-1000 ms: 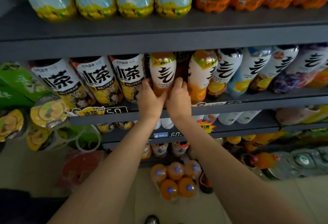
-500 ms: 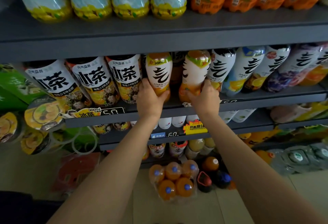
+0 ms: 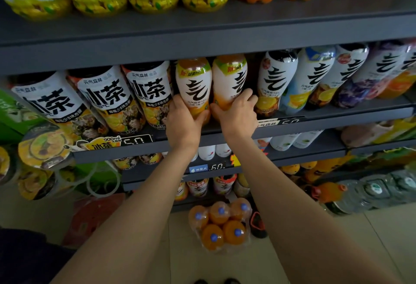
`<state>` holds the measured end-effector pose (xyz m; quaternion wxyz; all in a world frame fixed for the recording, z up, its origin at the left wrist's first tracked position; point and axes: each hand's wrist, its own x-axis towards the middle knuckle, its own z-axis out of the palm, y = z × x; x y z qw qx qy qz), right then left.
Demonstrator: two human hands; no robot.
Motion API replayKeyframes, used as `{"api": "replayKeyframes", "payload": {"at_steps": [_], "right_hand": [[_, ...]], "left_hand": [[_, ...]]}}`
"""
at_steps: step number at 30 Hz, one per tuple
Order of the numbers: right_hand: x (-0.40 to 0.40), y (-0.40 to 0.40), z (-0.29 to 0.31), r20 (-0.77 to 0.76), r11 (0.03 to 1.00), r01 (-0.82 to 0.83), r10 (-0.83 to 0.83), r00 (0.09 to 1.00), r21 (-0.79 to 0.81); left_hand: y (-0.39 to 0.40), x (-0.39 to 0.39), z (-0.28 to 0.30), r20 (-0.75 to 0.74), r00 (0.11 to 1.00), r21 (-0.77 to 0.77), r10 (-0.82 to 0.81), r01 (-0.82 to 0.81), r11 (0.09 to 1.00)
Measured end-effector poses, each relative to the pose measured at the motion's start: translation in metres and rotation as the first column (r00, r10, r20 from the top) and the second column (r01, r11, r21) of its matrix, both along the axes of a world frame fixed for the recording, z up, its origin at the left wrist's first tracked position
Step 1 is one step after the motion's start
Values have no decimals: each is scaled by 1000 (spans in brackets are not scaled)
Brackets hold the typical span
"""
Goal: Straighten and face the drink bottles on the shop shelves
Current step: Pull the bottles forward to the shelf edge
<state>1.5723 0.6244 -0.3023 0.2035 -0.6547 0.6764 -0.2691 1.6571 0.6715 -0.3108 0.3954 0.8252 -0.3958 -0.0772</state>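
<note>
The right hand point(image 3: 236, 112) has been drawing the second white-and-orange plastic bottle point(image 3: 228, 81) leftward beside the first point(image 3: 194, 85), which the left hand point(image 3: 183, 119) is gripping; curled fingers are turning its label forward on the grey middle shelf point(image 3: 337, 117).

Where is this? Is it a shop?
Most likely a small shop's drinks aisle. Rows of labelled bottles line dark shelves, price tags sit on the shelf edges, and a shrink-wrapped pack of orange drinks waits on the floor.
</note>
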Motion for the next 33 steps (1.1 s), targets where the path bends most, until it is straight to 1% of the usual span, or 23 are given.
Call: {"api": "replayKeyframes", "payload": {"at_steps": [2, 4, 6, 8, 9, 10, 13, 16, 18, 20, 21, 22, 24, 25, 26, 28, 30, 33], "right_hand": [[1, -1, 0, 13, 1000, 17, -17, 1000, 21], [-1, -2, 0, 38, 999, -1, 0, 999, 36], [-9, -3, -1, 89, 995, -92, 88, 992, 41], [-17, -5, 0, 200, 978, -204, 190, 961, 50], [-20, -6, 1, 249, 973, -226, 206, 946, 54], [-22, -6, 2, 257, 974, -222, 202, 945, 50], [-19, -4, 2, 167, 987, -158, 156, 973, -5], [-12, 0, 1, 104, 995, -99, 100, 989, -16], [-14, 1, 0, 104, 995, -96, 97, 990, -19], [-26, 2, 0, 152, 992, -94, 105, 983, -82], [-36, 3, 1, 187, 988, -69, 95, 978, -139], [-47, 4, 2, 220, 980, -23, 67, 973, -200], [-71, 2, 4, 257, 961, 89, -20, 966, -260], [-81, -2, 4, 254, 960, 119, -53, 966, -252], [-89, -7, 4, 231, 967, 113, -59, 971, -227], [-95, -20, 4, 161, 991, 27, -5, 987, -130], [-92, -31, 7, 121, 999, -36, 39, 992, -28], [-89, -42, 10, 118, 999, -40, 39, 992, 8]], "left_hand": [[0, -4, -1, 0, 1000, -8, 25, -25, 1000], [0, -4, -3, -13, 1000, -22, 19, -19, 1000], [0, -1, -4, -25, 999, -30, -20, 19, 999], [-1, 2, -4, -32, 998, -26, -54, 53, 998], [-2, 3, -4, -32, 998, -24, -60, 59, 998], [-2, 3, -4, -31, 998, -25, -60, 59, 998], [-1, 1, -4, -32, 998, -35, -57, 56, 998], [0, -2, -4, -40, 998, -10, -51, 50, 999], [6, -8, -3, -69, 998, -15, -5, 4, 1000], [21, -23, -4, -66, 996, -100, 53, -60, 993], [29, -34, -5, -32, 999, -144, 32, -37, 989], [36, -45, -7, 8, 1000, -160, -30, 31, 987], [34, -64, -9, 45, 984, -114, -175, 179, 977], [26, -70, -7, 21, 979, -76, -201, 202, 976], [17, -75, -4, -31, 983, -51, -179, 178, 983], [-3, -82, 7, -173, 982, -12, -73, 72, 997], [-17, -88, 16, -256, 967, 41, 2, 9, 999], [-35, -93, 22, -395, 910, 122, 127, -85, 989]]}}
